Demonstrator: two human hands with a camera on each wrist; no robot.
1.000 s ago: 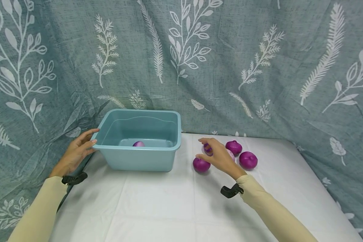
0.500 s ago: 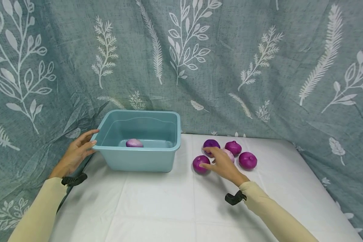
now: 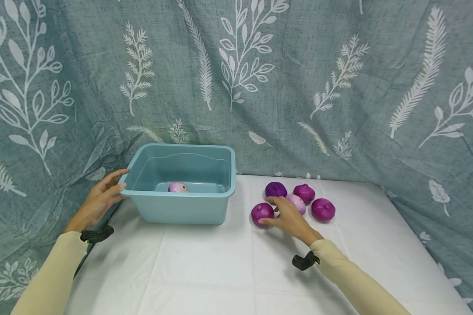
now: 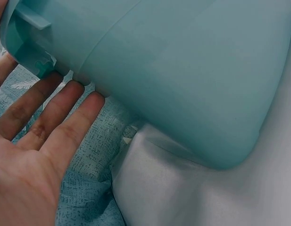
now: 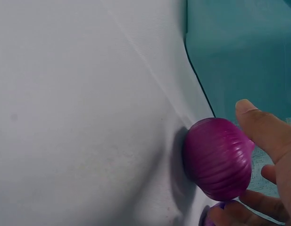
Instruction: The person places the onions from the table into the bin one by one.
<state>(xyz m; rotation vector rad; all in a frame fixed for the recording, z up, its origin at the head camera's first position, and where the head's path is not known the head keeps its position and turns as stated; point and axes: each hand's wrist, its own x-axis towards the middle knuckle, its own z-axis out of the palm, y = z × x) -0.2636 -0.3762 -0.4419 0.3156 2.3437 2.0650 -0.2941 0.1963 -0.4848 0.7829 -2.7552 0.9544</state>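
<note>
A blue-green plastic tub [image 3: 177,209] stands on the white-covered table, with a pale purple onion [image 3: 178,187] inside. My left hand [image 3: 98,199] touches the tub's left rim; in the left wrist view its fingers [image 4: 72,127] are straight, tips against the outer wall. My right hand [image 3: 291,221] is at a round purple onion [image 3: 262,213], thumb on the near side and fingers on the far side. The right wrist view has that onion [image 5: 218,157] between a straight thumb [image 5: 263,129] and loosely bent fingers, without a firm grip.
Behind my right hand lie a dark purple onion [image 3: 276,189], a pale onion [image 3: 297,203] and two more purple onions, one [image 3: 304,193] at the back and one [image 3: 323,209] to the right. A leaf-patterned curtain [image 3: 236,87] hangs behind the table.
My right hand has lowered from above the onions to the front-left one. The pale onion in the tub has rolled left and then slightly back right. My left hand stays at the rim.
</note>
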